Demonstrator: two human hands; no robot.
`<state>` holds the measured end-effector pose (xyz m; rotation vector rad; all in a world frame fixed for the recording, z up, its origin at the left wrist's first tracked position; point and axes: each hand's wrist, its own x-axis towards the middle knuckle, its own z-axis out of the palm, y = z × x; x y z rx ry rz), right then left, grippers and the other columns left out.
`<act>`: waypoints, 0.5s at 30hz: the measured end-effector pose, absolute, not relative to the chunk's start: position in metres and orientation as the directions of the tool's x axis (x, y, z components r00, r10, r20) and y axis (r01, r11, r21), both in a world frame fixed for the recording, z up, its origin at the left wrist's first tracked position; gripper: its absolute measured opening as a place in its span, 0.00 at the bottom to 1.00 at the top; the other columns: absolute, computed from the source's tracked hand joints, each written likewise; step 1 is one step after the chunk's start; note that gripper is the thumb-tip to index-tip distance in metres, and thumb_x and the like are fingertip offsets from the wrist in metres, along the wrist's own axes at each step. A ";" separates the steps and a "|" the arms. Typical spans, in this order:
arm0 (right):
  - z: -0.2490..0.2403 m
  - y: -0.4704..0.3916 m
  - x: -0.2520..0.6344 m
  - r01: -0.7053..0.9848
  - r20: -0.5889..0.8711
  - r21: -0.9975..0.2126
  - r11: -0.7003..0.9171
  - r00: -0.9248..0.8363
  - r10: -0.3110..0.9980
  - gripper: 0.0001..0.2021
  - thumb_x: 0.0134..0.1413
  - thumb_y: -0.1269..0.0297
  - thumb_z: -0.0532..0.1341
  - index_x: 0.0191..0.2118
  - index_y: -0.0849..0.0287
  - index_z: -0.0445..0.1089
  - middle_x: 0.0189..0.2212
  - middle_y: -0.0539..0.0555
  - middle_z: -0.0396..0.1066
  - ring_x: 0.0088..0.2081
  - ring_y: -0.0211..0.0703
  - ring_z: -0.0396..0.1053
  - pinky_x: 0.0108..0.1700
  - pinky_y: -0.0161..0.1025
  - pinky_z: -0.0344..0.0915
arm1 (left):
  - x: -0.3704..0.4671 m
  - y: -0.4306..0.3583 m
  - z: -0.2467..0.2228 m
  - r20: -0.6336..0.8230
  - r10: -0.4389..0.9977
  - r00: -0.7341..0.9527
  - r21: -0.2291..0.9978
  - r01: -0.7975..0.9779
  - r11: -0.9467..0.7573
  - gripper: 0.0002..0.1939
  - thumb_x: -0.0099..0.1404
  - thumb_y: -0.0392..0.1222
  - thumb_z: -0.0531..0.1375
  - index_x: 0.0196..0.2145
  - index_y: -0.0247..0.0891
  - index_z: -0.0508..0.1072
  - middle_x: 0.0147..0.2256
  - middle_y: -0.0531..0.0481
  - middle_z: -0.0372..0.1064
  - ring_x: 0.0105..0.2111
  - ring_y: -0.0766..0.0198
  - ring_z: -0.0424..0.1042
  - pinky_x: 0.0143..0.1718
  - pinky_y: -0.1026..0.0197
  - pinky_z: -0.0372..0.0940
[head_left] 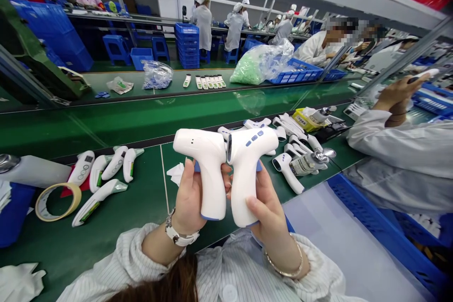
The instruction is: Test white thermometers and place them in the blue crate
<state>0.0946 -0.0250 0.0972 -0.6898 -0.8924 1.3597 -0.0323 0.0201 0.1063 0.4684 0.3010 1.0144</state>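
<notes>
The left hand (189,198) is curling around the handle of the left white device (213,184), with the thumb resting up along its left side. The right hand (269,203) is gripping the right white device (246,174), its thumb pressing on the lower handle and its other fingers wrapping mostly out of view behind. Both devices are standing upright above the near edge of the green table (148,203), in the middle of the scene, their heads almost meeting; whether they are touching is hard to tell. The left one is showing a smooth, glossy side with small dark dots and a blue edge at its base. The right one is turning a dark-rimmed end toward it and showing a row of blue buttons on top and a blue base edge. On the left of the table a tape roll (76,196) is lying near several slim white devices (101,198); on the right, beyond the right hand, loose white housings (292,179) are lying in a pile beside a clear bottle (304,164)
</notes>
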 end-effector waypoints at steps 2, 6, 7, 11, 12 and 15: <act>0.097 -0.027 0.094 -0.491 0.137 -0.862 0.122 0.005 0.991 0.31 0.51 0.65 0.61 0.60 0.44 0.50 0.49 0.51 0.68 0.44 0.43 0.69 0.46 0.43 0.68 | -0.032 0.019 0.106 -0.008 0.870 0.492 0.525 -0.739 0.423 0.32 0.60 0.64 0.49 0.35 0.30 0.75 0.25 0.46 0.67 0.25 0.64 0.66 0.29 0.63 0.65; 0.095 -0.028 0.095 -0.454 0.206 -0.873 0.181 -0.006 0.978 0.29 0.54 0.65 0.60 0.60 0.42 0.50 0.52 0.50 0.66 0.47 0.43 0.67 0.49 0.45 0.66 | -0.032 0.018 0.104 0.029 0.869 0.493 0.546 -0.737 0.399 0.31 0.60 0.64 0.49 0.37 0.31 0.75 0.27 0.45 0.69 0.28 0.62 0.67 0.33 0.61 0.66; 0.094 -0.027 0.096 -0.450 0.231 -0.870 0.201 -0.012 0.973 0.29 0.54 0.65 0.59 0.60 0.42 0.50 0.52 0.50 0.66 0.47 0.43 0.67 0.50 0.46 0.66 | -0.033 0.018 0.103 0.033 0.871 0.490 0.544 -0.740 0.396 0.32 0.60 0.64 0.49 0.37 0.31 0.75 0.27 0.44 0.69 0.28 0.62 0.67 0.33 0.61 0.65; 0.091 -0.025 0.097 -0.446 0.293 -0.861 0.244 -0.042 0.955 0.29 0.56 0.65 0.58 0.61 0.42 0.48 0.52 0.52 0.66 0.47 0.45 0.68 0.51 0.48 0.65 | -0.033 0.017 0.100 0.037 0.859 0.510 0.511 -0.749 0.422 0.32 0.59 0.65 0.50 0.37 0.30 0.75 0.27 0.45 0.69 0.27 0.63 0.67 0.32 0.62 0.65; 0.090 -0.025 0.097 -0.443 0.299 -0.860 0.252 -0.039 0.953 0.28 0.56 0.65 0.57 0.60 0.42 0.49 0.52 0.52 0.66 0.47 0.45 0.68 0.51 0.48 0.65 | -0.033 0.017 0.100 0.042 0.852 0.523 0.503 -0.747 0.434 0.32 0.58 0.65 0.51 0.37 0.30 0.75 0.27 0.45 0.69 0.28 0.62 0.67 0.32 0.62 0.65; 0.089 -0.027 0.098 -0.428 0.288 -0.867 0.257 -0.009 0.958 0.28 0.56 0.66 0.58 0.60 0.41 0.51 0.51 0.50 0.67 0.47 0.44 0.68 0.50 0.47 0.65 | -0.031 0.016 0.099 0.048 0.852 0.521 0.501 -0.750 0.431 0.32 0.59 0.64 0.51 0.36 0.29 0.75 0.26 0.45 0.68 0.28 0.63 0.67 0.33 0.63 0.65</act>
